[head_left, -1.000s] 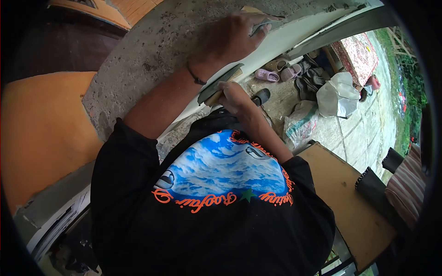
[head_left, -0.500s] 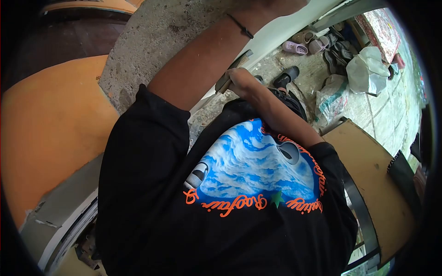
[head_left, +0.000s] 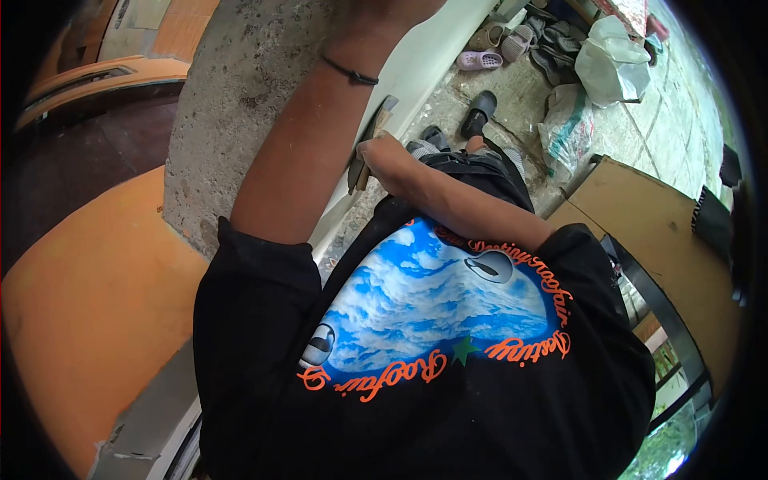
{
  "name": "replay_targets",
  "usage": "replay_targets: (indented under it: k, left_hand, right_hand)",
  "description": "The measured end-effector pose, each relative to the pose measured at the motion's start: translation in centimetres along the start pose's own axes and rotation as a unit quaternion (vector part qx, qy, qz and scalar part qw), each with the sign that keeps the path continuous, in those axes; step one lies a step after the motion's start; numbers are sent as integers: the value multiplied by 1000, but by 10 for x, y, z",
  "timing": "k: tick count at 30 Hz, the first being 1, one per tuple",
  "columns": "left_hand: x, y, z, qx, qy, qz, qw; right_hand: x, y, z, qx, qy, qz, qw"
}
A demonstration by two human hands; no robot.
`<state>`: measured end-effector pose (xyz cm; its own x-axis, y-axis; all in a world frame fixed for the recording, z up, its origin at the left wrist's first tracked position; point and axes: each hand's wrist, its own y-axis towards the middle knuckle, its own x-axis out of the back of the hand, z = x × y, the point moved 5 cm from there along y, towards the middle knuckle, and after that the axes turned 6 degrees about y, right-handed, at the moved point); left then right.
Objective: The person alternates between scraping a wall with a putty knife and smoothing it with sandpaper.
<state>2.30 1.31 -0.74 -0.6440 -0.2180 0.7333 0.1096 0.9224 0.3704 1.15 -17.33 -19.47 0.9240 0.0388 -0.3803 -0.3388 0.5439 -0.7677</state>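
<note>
My left arm stretches up across the rough concrete surface, a dark band on its wrist. Only the back part of my left hand (head_left: pixel 404 10) shows at the top edge, close to the pale wall (head_left: pixel 436 52); its fingers are out of sight. Lower down, my right hand (head_left: pixel 386 162) is closed around a flat grey-brown tool with a straight blade-like edge (head_left: pixel 374 132). That tool is tilted beside the wall's lower part, partly hidden by the hand and my left forearm. Its exact kind cannot be made out.
A concrete ledge (head_left: pixel 232 104) runs along the left, beside an orange panel (head_left: pixel 88 312). Shoes (head_left: pixel 480 61), a white sack (head_left: pixel 612 64) and a clear plastic bag (head_left: pixel 566 132) lie on the floor ahead. A brown board (head_left: pixel 640 200) stands at right.
The view has shifted, so floor things sit higher and farther left. Both hands appear farther left; my left hand is more cut off by the top edge. My right hand keeps its grip.
</note>
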Motion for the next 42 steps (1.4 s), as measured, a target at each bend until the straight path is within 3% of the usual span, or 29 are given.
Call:
replay_targets:
  k: [2, 4, 6, 9, 12, 13, 14, 16, 18, 19, 21, 22, 24, 26, 30, 32, 33, 34, 36, 40, 42]
  left_hand:
    - [-1, 1, 1, -10, 8, -4, 1000]
    - [-2, -2, 2, -17, 17, -7, 1000]
    - [0, -1, 0, -61, 3, -28, 998]
    - [-1, -2, -3, -21, 54, 11, 998]
    - [-1, -2, -4, -66, 26, -39, 997]
    - [-3, -2, -1, -70, 27, -38, 996]
    - [-5, -2, 4, -60, 59, -43, 996]
    - [-2, -2, 3, -57, 94, -47, 993]
    - [2, 0, 2, -60, -20, -52, 997]
    - [4, -2, 0, -61, -20, -49, 997]
    - [2, 1, 10, 57, 6, -19, 998]
    - [3, 2, 9, 52, 6, -18, 998]
    - [3, 0, 10, 77, 17, -1, 997]
    - [3, 0, 10, 78, 22, -4, 997]
    - [1, -1, 8, 54, 12, -49, 997]
    - [3, -1, 4, 24, -1, -69, 997]
    - [5, -1, 0, -3, -16, -85, 996]
    - [6, -1, -2, -6, -14, -87, 996]
    - [2, 0, 5, 75, 1, -13, 997]
    - [1, 3, 9, 81, 27, 0, 996]
    - [3, 1, 3, 41, -18, -30, 999]
  right_hand:
    - [7, 0, 12, 41, -74, 18, 996]
    - [16, 10, 8, -45, -21, -44, 998]
    - [16, 21, 7, -54, 2, -61, 997]
    - [3, 17, 15, 26, 27, 0, 999]
    - [15, 35, 4, 93, -37, -40, 994]
    - [18, 41, 5, 87, -70, -10, 994]
    - [25, 47, 0, 4, -75, 59, 995]
    - [25, 44, 8, -51, -69, 63, 994]
    - [14, 25, 22, 57, -56, 16, 997]
    - [12, 20, 27, 76, -29, 39, 996]
    - [20, 26, 28, 77, -61, 32, 995]
    - [27, 33, 23, 72, -94, 25, 993]
    - [42, 51, 18, -25, -120, 70, 990]
    - [37, 44, 27, 75, -83, -4, 994]
    - [27, 32, 40, 157, -157, 1, 975]
    - [40, 45, 29, 30, -128, 82, 988]
    - [45, 44, 32, -19, -181, 113, 977]
    - [40, 40, 34, -16, -182, 115, 976]
    - [27, 25, 45, 51, -140, 99, 984]
    - [31, 13, 61, 48, -208, 123, 969]
    - [39, 33, 46, 16, -202, 118, 972]
